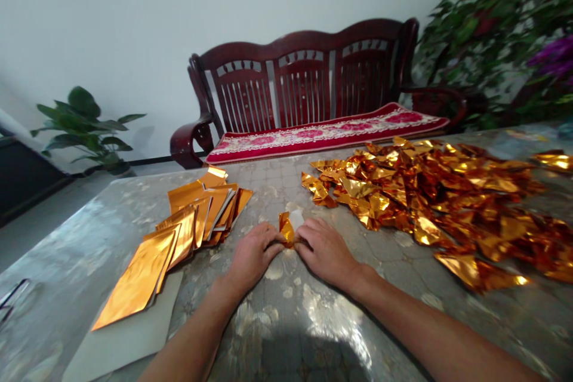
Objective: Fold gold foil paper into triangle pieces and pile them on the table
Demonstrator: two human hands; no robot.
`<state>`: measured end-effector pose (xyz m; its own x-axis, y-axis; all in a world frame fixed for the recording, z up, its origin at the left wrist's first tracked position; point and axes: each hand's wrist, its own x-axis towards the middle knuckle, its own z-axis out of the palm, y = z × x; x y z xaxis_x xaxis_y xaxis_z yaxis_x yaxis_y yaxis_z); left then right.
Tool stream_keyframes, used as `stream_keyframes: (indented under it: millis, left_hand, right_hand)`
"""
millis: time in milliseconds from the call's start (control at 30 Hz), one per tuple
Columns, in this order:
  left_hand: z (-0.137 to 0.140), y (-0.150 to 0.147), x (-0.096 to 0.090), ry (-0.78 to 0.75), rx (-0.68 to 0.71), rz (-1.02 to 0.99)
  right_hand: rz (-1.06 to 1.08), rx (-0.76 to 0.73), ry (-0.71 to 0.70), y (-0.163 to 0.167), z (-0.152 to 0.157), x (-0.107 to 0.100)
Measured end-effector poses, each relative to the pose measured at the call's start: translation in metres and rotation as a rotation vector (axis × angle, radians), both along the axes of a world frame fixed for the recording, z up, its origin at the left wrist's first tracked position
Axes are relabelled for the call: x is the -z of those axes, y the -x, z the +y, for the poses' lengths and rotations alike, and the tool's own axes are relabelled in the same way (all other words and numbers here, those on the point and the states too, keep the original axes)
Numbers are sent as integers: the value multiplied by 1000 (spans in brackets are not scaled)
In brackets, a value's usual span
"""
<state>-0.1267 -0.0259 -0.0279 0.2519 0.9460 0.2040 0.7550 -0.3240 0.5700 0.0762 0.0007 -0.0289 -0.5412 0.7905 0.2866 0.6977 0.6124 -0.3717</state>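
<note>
Between my two hands, low over the middle of the table, is a small sheet of gold foil paper (286, 228), partly folded, with a whitish side showing at its upper right. My left hand (257, 250) pinches its left edge between thumb and fingers. From the other side my right hand (324, 250) grips the right edge, fingers curled. Left of my hands lies a fanned stack of flat gold foil sheets (138, 274), the nearest ones resting on a pale grey board (120, 340). A wide heap of folded gold foil pieces (403, 185) spreads over the right side.
The table (264, 191) has a grey, shell-patterned glossy cover. Clear plastic (519, 142) lies at the far right corner, and a dark thin object (13, 298) at the left edge. Behind stand a dark red wooden bench (304, 80), a potted plant (89, 125) and leafy greenery (478, 42).
</note>
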Motion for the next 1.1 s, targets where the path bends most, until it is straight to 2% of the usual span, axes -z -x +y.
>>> stream_keyframes:
  millis: [167, 767, 1100]
  left_hand:
    - [2, -2, -3, -7, -11, 17]
    - [4, -11, -5, -8, -89, 199]
    - [2, -22, -6, -92, -121, 511]
  right_hand:
    - [25, 29, -26, 1, -1, 3]
    - [-112, 77, -66, 5, -5, 0]
    - [-111, 89, -68, 5, -5, 3]
